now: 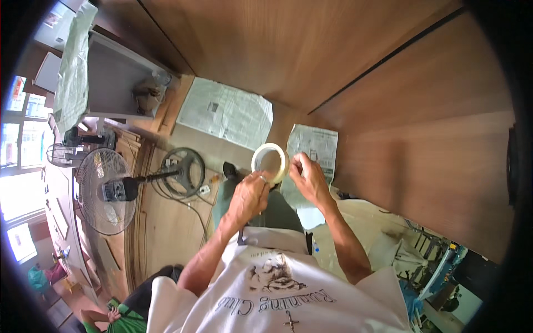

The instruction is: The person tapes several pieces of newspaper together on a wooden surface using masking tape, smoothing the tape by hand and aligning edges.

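In front of my body my left hand [250, 197] grips a roll of cream-coloured masking tape [283, 161] by its lower rim. The roll is tilted so that its open centre shows. Just right of the roll is my right hand [309, 177], its fingers curled into a pinch close to the roll's edge. Whether a tape end lies between those fingertips is too small to make out. Beyond the hands, newspaper sheets [227, 114] lie at the foot of a wooden panel wall [277, 50].
A standing fan [107, 191] with a round base [179, 172] and trailing cable is at left. Behind it a grey cabinet [119, 75] is partly draped with newspaper. Another person in green [133, 311] is at lower left. A blue-and-metal frame [444, 272] stands at right.
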{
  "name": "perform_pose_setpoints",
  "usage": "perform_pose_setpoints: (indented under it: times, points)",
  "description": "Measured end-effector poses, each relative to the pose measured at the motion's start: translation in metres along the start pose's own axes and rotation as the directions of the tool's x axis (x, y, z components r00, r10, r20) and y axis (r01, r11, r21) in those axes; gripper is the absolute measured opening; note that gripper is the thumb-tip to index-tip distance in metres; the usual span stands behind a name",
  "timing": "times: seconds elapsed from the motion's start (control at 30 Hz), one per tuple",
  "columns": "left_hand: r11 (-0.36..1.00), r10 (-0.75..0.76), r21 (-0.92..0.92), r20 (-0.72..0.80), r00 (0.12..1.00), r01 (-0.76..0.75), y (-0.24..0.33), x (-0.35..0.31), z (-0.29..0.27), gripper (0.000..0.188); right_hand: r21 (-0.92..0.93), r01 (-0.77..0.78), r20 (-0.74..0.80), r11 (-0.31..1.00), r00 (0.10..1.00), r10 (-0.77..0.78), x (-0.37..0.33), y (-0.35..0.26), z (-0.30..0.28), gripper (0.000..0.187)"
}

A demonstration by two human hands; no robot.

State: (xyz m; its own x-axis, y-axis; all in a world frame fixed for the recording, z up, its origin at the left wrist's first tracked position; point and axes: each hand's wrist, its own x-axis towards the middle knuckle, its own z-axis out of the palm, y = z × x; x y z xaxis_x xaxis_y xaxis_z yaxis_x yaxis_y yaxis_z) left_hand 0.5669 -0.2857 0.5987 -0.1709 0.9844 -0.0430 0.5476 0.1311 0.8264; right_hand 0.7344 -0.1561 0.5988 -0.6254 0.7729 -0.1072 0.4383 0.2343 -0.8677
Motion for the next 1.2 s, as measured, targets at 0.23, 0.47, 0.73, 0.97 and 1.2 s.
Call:
perform_pose_setpoints:
  times: [0.23, 0.47, 0.73, 0.97, 1.2]
  points:
    - [0.966, -0.209, -0.156, -0.001, 0.978, 0.207, -0.015, 0.003, -0.003, 0.027, 0.054, 0.024, 0.014, 0.998, 1.0, -0.025, 0.022, 0.016, 0.026, 0.013]
    - [0.998, 0.062, 0.015, -0.234, 0.97, -0.06, -0.019, 0.008, 0.002, 0.026, -0.021, 0.091, -0.088, 0.996, 0.992, -0.093, 0.028, 0.003, 0.016, 0.01]
    - [0.992, -0.087, -0.107, -0.237, 0.968, 0.063, 0.001, 0.018, 0.002, 0.023, -0.118, 0.204, -0.083, 0.972, 0.973, -0.215, 0.042, -0.02, 0.003, 0.015]
    - [0.97, -0.198, -0.18, -0.19, 0.962, 0.164, 0.022, 0.035, 0.006, 0.026, 0.043, 0.173, -0.06, 0.984, 0.984, -0.17, 0.041, -0.02, -0.023, 0.019]
    - [0.992, -0.04, -0.129, -0.283, 0.958, 0.003, 0.021, 0.042, 0.009, 0.023, 0.17, 0.294, -0.186, 0.941, 0.947, -0.263, 0.042, -0.026, -0.035, 0.018]
